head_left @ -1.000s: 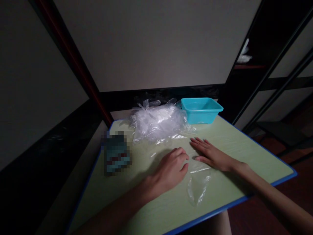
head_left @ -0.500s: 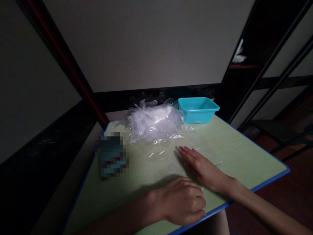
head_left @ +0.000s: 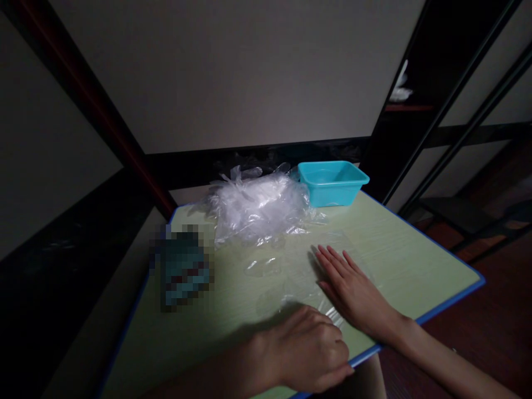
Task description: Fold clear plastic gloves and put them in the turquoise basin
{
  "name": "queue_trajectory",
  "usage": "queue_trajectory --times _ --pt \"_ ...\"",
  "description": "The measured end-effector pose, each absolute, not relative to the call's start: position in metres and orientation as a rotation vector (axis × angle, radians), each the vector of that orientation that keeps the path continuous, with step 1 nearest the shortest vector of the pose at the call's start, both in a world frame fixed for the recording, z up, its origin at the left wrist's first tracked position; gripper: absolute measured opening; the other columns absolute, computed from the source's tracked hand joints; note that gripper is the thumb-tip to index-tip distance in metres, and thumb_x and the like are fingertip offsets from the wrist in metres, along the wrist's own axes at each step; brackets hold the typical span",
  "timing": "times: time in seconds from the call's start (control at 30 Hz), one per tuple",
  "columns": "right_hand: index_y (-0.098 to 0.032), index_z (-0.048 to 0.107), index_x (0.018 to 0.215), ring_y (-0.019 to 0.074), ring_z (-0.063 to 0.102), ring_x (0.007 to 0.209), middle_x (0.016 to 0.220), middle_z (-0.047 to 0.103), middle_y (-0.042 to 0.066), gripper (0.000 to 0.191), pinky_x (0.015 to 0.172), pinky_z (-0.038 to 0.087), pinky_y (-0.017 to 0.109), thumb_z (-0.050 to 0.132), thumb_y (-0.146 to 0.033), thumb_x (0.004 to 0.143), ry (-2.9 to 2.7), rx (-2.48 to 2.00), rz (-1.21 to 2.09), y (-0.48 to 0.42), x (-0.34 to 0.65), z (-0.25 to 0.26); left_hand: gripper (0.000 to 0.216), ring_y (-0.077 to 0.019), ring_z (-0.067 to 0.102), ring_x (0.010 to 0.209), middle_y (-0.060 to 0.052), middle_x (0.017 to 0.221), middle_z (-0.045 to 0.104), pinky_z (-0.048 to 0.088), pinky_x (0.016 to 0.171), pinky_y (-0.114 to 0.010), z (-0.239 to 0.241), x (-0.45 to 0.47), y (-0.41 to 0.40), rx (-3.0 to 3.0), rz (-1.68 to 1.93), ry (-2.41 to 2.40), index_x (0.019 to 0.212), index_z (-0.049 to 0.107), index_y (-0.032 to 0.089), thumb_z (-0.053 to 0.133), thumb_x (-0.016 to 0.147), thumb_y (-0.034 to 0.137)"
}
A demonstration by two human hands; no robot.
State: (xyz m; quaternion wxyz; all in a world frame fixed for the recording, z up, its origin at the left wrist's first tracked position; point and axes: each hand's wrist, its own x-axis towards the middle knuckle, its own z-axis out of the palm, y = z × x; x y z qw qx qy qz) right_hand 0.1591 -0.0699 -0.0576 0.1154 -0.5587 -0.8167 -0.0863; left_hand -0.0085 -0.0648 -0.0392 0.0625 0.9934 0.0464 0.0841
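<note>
Compared with the picture one second earlier, the left hand (head_left: 311, 350) had come back toward the person, from beside the fingers of the right hand to the near edge of the desk (head_left: 415, 266). It had kept much the same place as half a second before. The right hand (head_left: 352, 292) lay a little nearer that edge than it did a second earlier, its fingers now slightly spread. The whole view had drifted somewhat, while the things at the back kept their places on the desk.

The right hand was open and flat, palm down, fingers pointing away from the person, resting over a thin clear plastic piece (head_left: 299, 295) spread on the desk. The left hand was curled, knuckles up, at the near end of that plastic; its fingertips were hidden, so whether it gripped the plastic could not be told. The two hands were close together but apart.

A clear, finger-shaped flap (head_left: 262, 267) lay to the left of the right hand; whether it joined the spread piece was unclear. Beyond lay a crumpled heap of clear plastic gloves (head_left: 261, 206), with a turquoise tub (head_left: 333, 191) just beside it on the right. A pixelated dark-green item (head_left: 185, 271) sat at the desk's left edge.
</note>
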Motion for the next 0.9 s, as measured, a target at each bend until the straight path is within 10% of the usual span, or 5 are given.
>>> queue_trajectory --times 0.7,0.9 --pt "-0.012 0.032 0.133 0.0287 0.035 0.126 0.135 0.041 0.020 0.049 0.102 0.027 0.053 0.032 -0.035 0.090 -2.105 -1.815 -0.127 -0.059 0.246 -0.066 0.022 -0.0084 0.055 0.052 0.005 0.055 0.057 0.038 0.048 -0.019 -0.024 -0.010 -0.057 2.694 0.425 0.378 0.057 0.052 0.017 0.057 0.077 0.024" --pt "-0.011 0.030 0.135 0.0233 0.035 0.127 0.136 0.040 0.016 0.046 0.104 0.028 0.047 0.028 -0.021 0.090 -2.154 -1.642 0.001 -0.064 0.207 -0.042 0.027 -0.0215 0.052 0.104 -0.009 0.110 0.059 0.043 0.087 -0.034 -0.023 -0.007 -0.054 2.646 0.603 0.975 0.103 0.054 0.014 0.052 0.079 0.026"
